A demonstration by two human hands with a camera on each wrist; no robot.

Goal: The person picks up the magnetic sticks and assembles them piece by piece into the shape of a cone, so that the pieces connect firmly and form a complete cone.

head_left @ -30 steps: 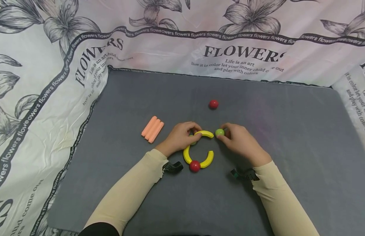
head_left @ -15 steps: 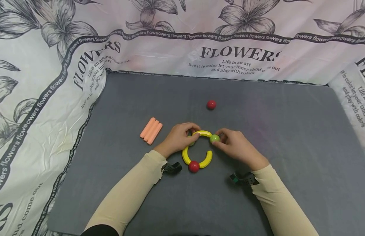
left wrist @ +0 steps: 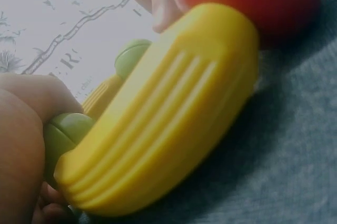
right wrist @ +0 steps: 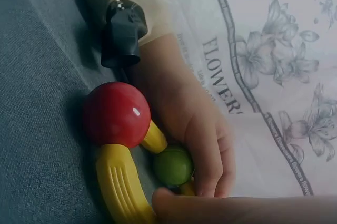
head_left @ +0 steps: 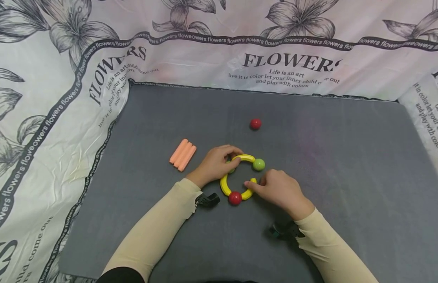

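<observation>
Curved yellow sticks and balls form a ring on the grey table, with a gap at its right side. My left hand (head_left: 219,160) grips a green ball (right wrist: 172,166) at the upper left, where the top yellow stick (head_left: 246,157) meets the left yellow stick (left wrist: 152,124). At the top stick's other end sits a second green ball (head_left: 259,164), touched by neither hand. My right hand (head_left: 284,192) pinches the right yellow stick (right wrist: 122,182) near its free end; its fingertips are partly hidden. A red ball (head_left: 235,198) joins the left and right sticks at the bottom.
Several straight orange sticks (head_left: 183,155) lie side by side left of the ring. A loose red ball (head_left: 255,124) rests beyond it. Flower-printed sheeting (head_left: 289,67) borders the grey table (head_left: 346,165) at the back and sides.
My right hand brought a green ball leftward to the top stick's end, let go of it, and moved down to the right stick. The left hand kept its place.
</observation>
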